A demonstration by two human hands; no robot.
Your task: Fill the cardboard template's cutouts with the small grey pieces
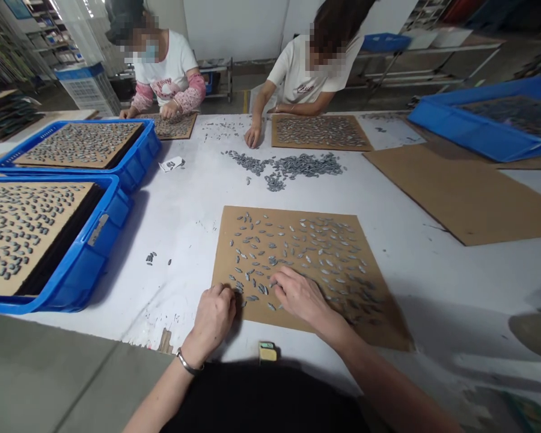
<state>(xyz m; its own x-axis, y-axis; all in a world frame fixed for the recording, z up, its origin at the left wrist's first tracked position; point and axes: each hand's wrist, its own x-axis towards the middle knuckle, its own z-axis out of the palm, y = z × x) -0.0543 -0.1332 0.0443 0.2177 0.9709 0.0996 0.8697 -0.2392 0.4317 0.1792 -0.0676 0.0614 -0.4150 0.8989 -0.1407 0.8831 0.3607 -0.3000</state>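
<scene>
Black cloth (261, 400) lay nearest; beyond, bare left hand (214, 313) and right hand (300, 294) curled nearly closed, hold unclear, at brown rectangular cardboard (293, 218) bearing grey oval pieces (273, 260).

Dial centre: near cardboard sheet (282, 219); left hand (215, 310) blocks its 8 o'clock edge, right hand (300, 294) bars entry from 5.
9 o'clock lane: white tabletop (180, 210), passable over loose grey bits (150, 258) to the near blue tray's (83, 273) raised wall.
12 o'clock: tabletop strip, then grey pile (304, 164), co-worker's hand (253, 136).
2 o'clock: flat brown panel (469, 192), passable above; walled tray (451, 129) beyond.
</scene>
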